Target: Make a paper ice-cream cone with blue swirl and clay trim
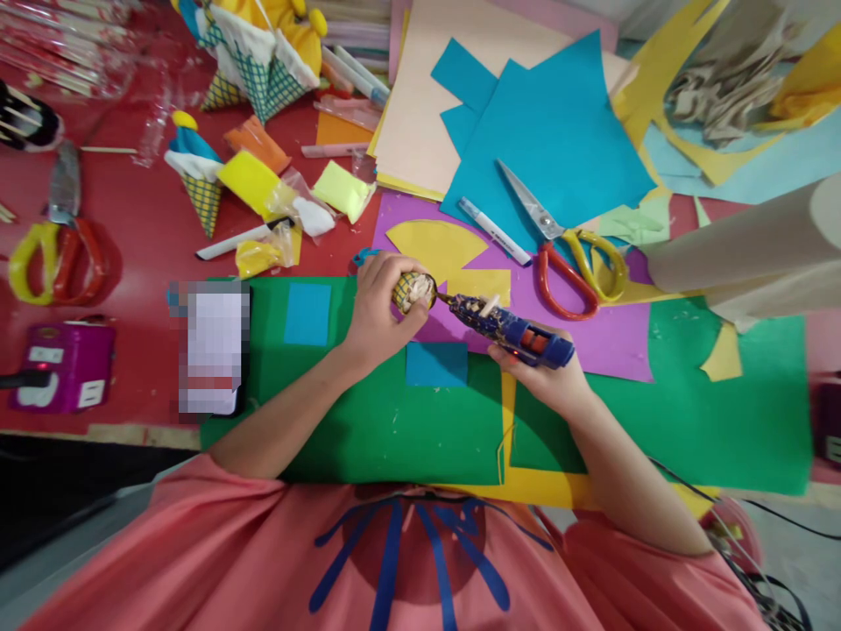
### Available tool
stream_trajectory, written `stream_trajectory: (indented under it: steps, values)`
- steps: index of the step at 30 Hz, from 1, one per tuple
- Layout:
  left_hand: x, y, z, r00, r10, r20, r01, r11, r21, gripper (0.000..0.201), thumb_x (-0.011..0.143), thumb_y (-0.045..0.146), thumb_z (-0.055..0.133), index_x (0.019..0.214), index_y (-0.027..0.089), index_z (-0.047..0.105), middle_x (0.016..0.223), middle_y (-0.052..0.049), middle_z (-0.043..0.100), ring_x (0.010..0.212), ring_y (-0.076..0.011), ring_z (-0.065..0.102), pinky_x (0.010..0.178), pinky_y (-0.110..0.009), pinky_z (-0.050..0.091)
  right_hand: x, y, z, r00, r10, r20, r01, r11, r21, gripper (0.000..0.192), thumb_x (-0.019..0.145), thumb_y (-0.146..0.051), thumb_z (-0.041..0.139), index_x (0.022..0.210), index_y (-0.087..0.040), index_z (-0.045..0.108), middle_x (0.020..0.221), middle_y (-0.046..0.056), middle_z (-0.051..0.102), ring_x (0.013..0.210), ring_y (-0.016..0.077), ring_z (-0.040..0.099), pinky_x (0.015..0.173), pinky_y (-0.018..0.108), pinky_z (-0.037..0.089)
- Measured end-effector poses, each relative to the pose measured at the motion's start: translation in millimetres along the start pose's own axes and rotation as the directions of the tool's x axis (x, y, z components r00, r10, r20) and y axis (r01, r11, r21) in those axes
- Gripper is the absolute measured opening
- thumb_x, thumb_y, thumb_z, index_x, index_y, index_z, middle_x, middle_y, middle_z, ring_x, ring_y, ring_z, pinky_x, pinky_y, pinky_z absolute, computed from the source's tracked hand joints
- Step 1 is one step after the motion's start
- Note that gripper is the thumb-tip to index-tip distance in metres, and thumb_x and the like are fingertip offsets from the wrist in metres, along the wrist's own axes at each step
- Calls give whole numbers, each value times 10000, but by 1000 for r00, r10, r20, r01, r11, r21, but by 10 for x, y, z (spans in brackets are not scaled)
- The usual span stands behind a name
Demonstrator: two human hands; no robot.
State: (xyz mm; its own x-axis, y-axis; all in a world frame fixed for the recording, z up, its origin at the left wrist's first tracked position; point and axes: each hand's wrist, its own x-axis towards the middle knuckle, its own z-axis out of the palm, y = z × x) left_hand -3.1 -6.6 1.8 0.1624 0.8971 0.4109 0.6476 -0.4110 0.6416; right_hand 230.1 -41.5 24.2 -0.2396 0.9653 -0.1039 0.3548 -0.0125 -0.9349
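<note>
My left hand (385,307) is closed around a small yellow checkered paper cone (402,291), its open end turned to the right and stuffed with something pale and crumpled. In my right hand (545,372) is a dark blue hot glue gun (512,329), gripped by its handle. The gun's nozzle points left and meets, or nearly meets, the rim of the cone. A pale glue-like piece sits on top of the gun. Beneath both hands lie green sheets (368,429), a purple sheet (618,342) and a blue paper square (437,364).
Scissors (552,237) and a marker (494,230) lie beyond the glue gun. On the left are a phone (214,350), a purple power socket block (62,368) and more scissors (62,228). Finished-looking cones (263,70) and clay packets (253,184) sit at the back. A paper roll (742,237) stands right.
</note>
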Motion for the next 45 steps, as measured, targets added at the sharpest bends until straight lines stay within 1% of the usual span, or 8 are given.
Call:
stream_trajectory:
  steps: [7, 12, 16, 20, 25, 34, 40, 45]
  values:
    - [-1, 15, 12, 1000, -10, -25, 10, 999, -31, 187, 824, 313, 568, 986, 227, 528, 956, -37, 607, 929, -208, 558, 854, -356, 438, -8, 2, 14, 1000, -1, -6, 1, 1000, 17, 217, 753, -329, 723, 684, -184, 578, 590, -11, 560, 493, 98, 466, 445, 234, 381]
    - [-5, 9, 31, 998, 70, 4, -70, 998, 4, 467, 706, 368, 703, 1094, 218, 490, 1055, -52, 587, 1000, -231, 550, 901, -368, 440, -3, 22, 0, 999, -3, -36, 4, 999, 39, 154, 768, -310, 706, 757, -178, 627, 687, 20, 654, 521, 111, 530, 497, 246, 452]
    - [-9, -25, 44, 994, 105, 12, -106, 994, 37, 386, 736, 200, 618, 1098, 221, 485, 1056, -51, 580, 1013, -225, 555, 900, -364, 438, 3, 53, -16, 999, 5, -46, -4, 1000, 22, 157, 779, -318, 694, 806, -172, 645, 729, 33, 674, 544, 123, 553, 527, 266, 475]
    - [-9, -72, 62, 992, 129, 3, -129, 991, 30, 371, 763, 190, 623, 1097, 226, 464, 1070, -54, 580, 1033, -226, 568, 907, -363, 458, -6, 64, -23, 999, 8, -46, -6, 999, 33, 165, 780, -326, 693, 819, -173, 645, 733, 32, 668, 568, 133, 567, 542, 276, 483]
    - [-28, -80, 71, 997, 45, 66, -44, 999, -13, 384, 774, 187, 624, 1106, 236, 437, 1074, -36, 598, 1011, -210, 606, 887, -348, 489, -15, 35, -27, 999, 15, -51, -14, 1000, 26, 172, 762, -326, 708, 754, -174, 626, 699, 23, 644, 557, 130, 558, 530, 274, 468]
    - [-61, -98, 93, 998, -17, 59, 18, 1000, -3, 397, 740, 205, 643, 1077, 235, 435, 1009, -18, 587, 910, -193, 605, 822, -333, 495, -7, -2, -22, 999, -1, -47, 3, 999, 34, 180, 746, -297, 721, 683, -184, 596, 617, -1, 601, 506, 119, 529, 475, 257, 427]
    - [-46, -81, 80, 996, 79, 46, -79, 997, -2, 466, 728, 164, 609, 1151, 238, 429, 1082, -36, 567, 1001, -218, 572, 861, -353, 486, -13, -11, -30, 999, -20, -46, 22, 999, 33, 171, 755, -275, 715, 678, -187, 589, 603, -10, 596, 496, 109, 516, 465, 247, 418]
    - [-30, -57, 62, 994, 107, 31, -107, 994, -11, 465, 723, 146, 579, 1154, 233, 429, 1077, -55, 561, 997, -228, 563, 878, -372, 477, -12, -35, -29, 999, -27, -36, 28, 1000, 13, 183, 751, -294, 720, 678, -193, 586, 608, -1, 605, 494, 114, 513, 449, 247, 417]
